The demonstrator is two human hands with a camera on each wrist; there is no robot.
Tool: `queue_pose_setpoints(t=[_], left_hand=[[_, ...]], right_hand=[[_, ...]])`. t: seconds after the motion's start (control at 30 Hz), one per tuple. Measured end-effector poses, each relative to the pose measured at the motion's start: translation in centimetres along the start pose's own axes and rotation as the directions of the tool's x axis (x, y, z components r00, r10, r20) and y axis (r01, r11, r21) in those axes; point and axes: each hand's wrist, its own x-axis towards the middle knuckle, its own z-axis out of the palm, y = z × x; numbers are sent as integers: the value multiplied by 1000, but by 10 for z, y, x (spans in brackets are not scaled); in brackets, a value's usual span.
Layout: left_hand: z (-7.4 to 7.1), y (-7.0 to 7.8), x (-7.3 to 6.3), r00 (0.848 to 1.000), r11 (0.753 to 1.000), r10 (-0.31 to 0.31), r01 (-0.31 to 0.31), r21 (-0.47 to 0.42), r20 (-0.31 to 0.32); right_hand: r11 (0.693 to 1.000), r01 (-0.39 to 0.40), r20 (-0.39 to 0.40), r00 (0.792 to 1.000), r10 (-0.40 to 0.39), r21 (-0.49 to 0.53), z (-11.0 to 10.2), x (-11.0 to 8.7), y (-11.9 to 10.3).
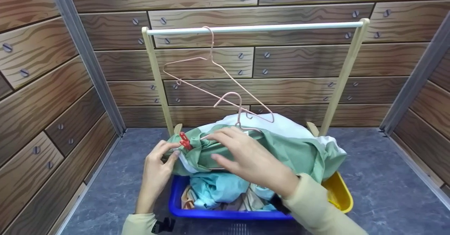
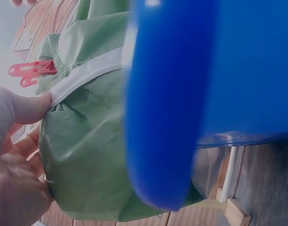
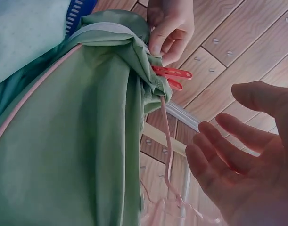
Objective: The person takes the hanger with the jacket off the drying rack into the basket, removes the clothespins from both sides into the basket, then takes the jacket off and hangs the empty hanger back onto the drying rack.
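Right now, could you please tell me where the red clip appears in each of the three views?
Head: the red clip is left of centre, beside the left hand.
Left wrist: the red clip is near the left edge, in the upper half, above the left hand's thumb.
Right wrist: the red clip is right of centre, in the upper half, just below the left hand.
Shared landmark: the green fabric the clip sits on.

Head view looks forward and down from above; both wrist views, close and tilted, share the red plastic clothespin (image 1: 186,143).
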Motion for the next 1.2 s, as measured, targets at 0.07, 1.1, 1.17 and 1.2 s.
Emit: queue_pose_setpoints(t=[0.07,1.1,1.17,1.2], left_hand=[[-1,1,0,1000,1000,-2,2,5,-2],[-1,1,0,1000,1000,15,-16,22,14],[-1,1,0,1000,1000,12,-12,24,15],[-1,1,-1,1000,1000,11,-11,25,15]], right_hand=[[1000,-5,15,1000,5,-10,4,9,-1],[962,75,-8,997,-80,-262,52,69,-8],[964,77,-15,996,-83,-255,53,69,-7],[964,76,-19,996,-84,-253,54,69,-7]])
